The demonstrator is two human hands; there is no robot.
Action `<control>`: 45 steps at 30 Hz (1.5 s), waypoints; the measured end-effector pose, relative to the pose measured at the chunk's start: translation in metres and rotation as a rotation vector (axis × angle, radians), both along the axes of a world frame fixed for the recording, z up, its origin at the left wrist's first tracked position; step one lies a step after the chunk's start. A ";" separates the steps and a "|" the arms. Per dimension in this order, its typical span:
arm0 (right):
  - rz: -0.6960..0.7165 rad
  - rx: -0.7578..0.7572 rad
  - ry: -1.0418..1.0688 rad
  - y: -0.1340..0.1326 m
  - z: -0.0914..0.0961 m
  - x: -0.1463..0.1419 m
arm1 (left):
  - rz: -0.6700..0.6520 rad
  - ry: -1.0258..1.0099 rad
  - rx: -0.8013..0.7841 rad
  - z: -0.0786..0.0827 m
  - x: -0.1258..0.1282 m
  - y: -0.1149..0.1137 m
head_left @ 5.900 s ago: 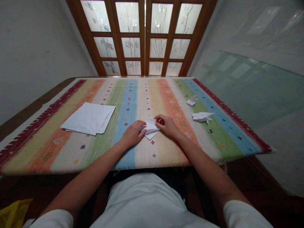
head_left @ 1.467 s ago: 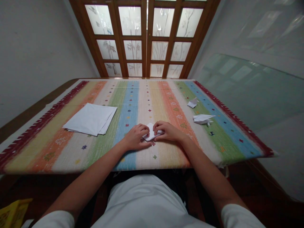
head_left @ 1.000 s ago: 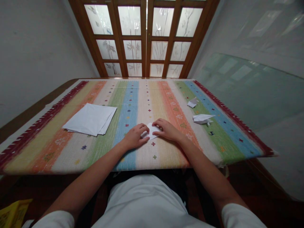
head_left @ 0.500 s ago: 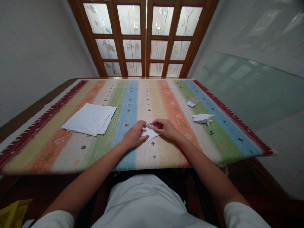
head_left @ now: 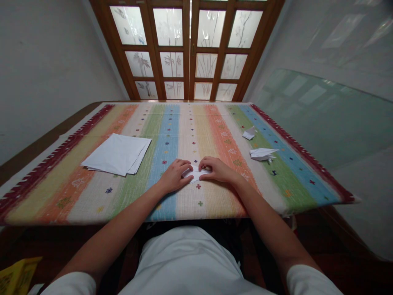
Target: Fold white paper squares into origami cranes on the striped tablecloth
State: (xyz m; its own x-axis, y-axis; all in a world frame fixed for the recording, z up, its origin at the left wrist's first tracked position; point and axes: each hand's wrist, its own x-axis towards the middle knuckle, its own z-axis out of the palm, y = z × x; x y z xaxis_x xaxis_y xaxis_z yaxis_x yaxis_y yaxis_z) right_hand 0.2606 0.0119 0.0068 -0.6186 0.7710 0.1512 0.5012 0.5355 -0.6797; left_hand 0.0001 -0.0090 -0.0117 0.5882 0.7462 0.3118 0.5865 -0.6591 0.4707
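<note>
A small folded piece of white paper (head_left: 195,174) lies flat on the striped cloth, near the middle of the table. My left hand (head_left: 175,176) holds its left end, with the fingertips on top. My right hand (head_left: 216,169) presses its right end, and the fingers cover much of the upper edge. Between the hands only a narrow strip of the paper shows, so its exact folds are hidden.
A stack of white paper squares (head_left: 117,154) lies to the left on the striped cloth (head_left: 190,205). To the right are a folded paper model (head_left: 263,153) and a small paper piece (head_left: 249,133). A yellow object (head_left: 17,277) shows below the table at lower left.
The paper has gone from a raised, open corner to a flatter, narrower fold. Both hands have moved closer together over it.
</note>
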 end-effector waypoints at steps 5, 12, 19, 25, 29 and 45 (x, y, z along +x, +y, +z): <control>0.023 -0.051 0.054 0.000 -0.001 -0.001 | -0.012 -0.076 -0.066 0.004 0.000 -0.001; 0.008 -0.211 0.157 0.000 -0.003 -0.001 | 0.030 -0.208 -0.147 0.004 0.000 0.003; -0.030 -0.268 0.232 -0.002 0.001 -0.004 | 0.013 -0.266 -0.218 0.009 0.001 0.003; -0.024 -0.310 0.315 -0.001 0.006 -0.004 | 0.087 -0.274 -0.216 0.012 0.000 0.003; -0.077 -0.357 0.384 0.001 0.008 -0.001 | 0.112 -0.311 -0.197 0.015 -0.001 0.003; -0.243 -0.464 0.554 0.006 0.002 -0.003 | 0.126 -0.380 -0.220 0.012 -0.002 0.003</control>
